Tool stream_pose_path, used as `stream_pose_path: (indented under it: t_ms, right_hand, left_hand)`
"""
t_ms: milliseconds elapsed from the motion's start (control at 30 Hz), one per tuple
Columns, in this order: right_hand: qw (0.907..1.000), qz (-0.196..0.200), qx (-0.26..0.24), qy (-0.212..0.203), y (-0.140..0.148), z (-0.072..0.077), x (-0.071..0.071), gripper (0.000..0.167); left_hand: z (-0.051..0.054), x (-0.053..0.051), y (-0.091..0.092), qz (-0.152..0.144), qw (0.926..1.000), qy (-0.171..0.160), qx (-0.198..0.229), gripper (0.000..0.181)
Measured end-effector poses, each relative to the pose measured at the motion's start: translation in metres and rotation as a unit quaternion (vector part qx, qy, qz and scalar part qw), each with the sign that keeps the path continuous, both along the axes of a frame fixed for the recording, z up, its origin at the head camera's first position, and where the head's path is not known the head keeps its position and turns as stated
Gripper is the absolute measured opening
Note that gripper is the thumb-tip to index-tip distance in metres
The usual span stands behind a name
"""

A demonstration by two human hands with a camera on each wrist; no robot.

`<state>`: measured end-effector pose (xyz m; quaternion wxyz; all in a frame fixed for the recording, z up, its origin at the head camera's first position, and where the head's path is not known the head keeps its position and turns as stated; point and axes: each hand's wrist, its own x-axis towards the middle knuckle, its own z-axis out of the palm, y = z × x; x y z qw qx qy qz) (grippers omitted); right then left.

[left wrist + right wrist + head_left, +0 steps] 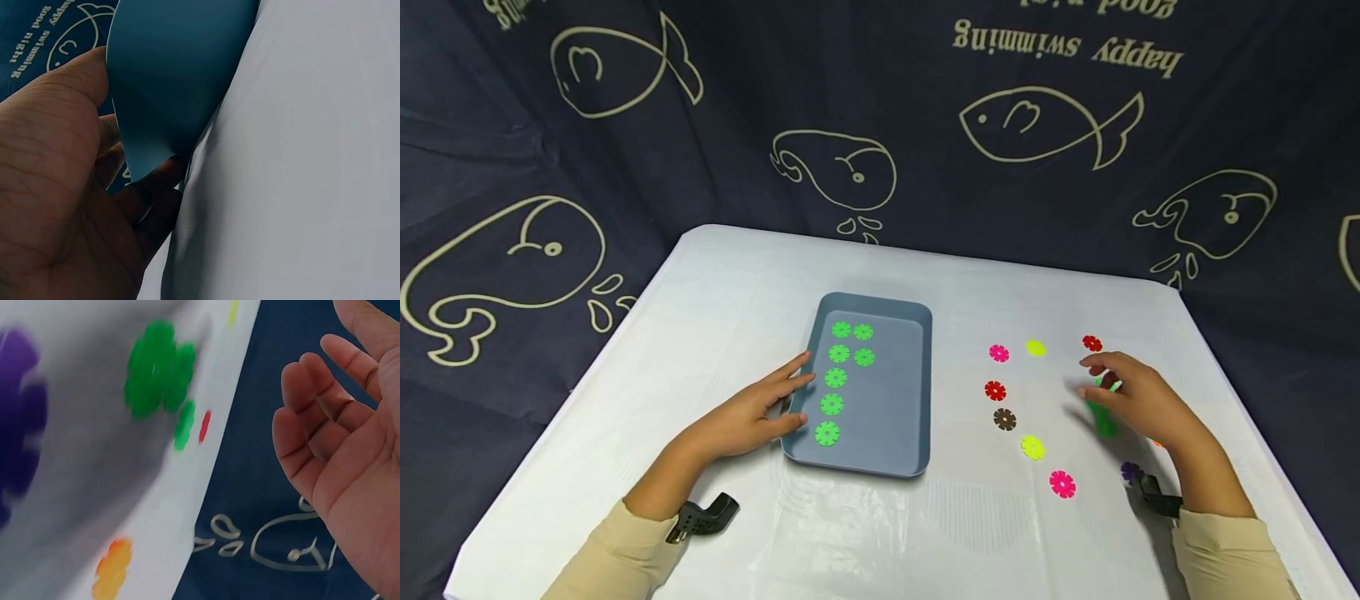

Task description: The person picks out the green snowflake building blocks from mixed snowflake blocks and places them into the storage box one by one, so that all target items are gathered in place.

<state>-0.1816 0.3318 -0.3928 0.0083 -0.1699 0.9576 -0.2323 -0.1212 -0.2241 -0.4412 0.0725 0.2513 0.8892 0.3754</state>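
Observation:
A blue-grey tray (880, 462) holds several green notched discs (835, 378) along its left side, a longer column and a shorter one beside it. My left hand (752, 415) rests at the tray's left edge with fingers spread. From the left wrist, some fingertips touch the outer wall (181, 69) low down, near the tabletop. Loosely bent, the fingers of my right hand (1138, 396) hover over green discs (1103, 421) on the right of the table. Nothing shows in that palm in the right wrist view, where the green discs (156, 375) appear blurred on the tabletop.
Between tray and right hand lie loose discs: pink (1062, 484), yellow (1032, 447), brown (1004, 419) and red (995, 391). Another red disc (1092, 342) lies beyond the right hand, and a purple disc (1131, 472) near the right wrist. Dark printed fabric (917, 217) hangs behind the white table.

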Motion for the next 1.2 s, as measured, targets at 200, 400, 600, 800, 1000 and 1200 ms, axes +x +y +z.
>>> stream_pose_path:
  t_ms: [200, 400, 600, 800, 1000, 1200]
  right_hand:
    - [0.9987, -0.039, 0.007, -0.03, 0.025, -0.004, 0.0, 0.047]
    - [0.9968, -0.053, 0.008, -0.059, 0.04, -0.01, -0.004, 0.053]
    - [0.9958, -0.059, 0.006, -0.07, 0.051, -0.017, -0.01, 0.053]
    - [0.9952, -0.055, 0.015, -0.08, 0.055, -0.023, -0.014, 0.05]
    - [0.9931, -0.054, 0.018, -0.103, 0.056, -0.025, -0.02, 0.049]
    - [0.9918, -0.047, 0.023, -0.116, 0.055, -0.028, -0.026, 0.047]
  left_hand:
    - [0.0, 0.001, 0.0, 0.001, 1.0, 0.0, 0.002, 0.067]
    - [-0.001, 0.001, 0.0, 0.003, 1.0, -0.001, -0.001, 0.066]
    - [-0.001, 0.0, 0.0, 0.002, 1.0, -0.003, 0.0, 0.067]
    - [-0.001, 0.0, 0.0, -0.001, 1.0, 0.001, 0.001, 0.067]
    - [-0.001, -0.001, 0.0, -0.001, 1.0, -0.001, -0.001, 0.067]
    - [0.0, 0.0, -0.001, -0.002, 1.0, 0.005, 0.0, 0.067]
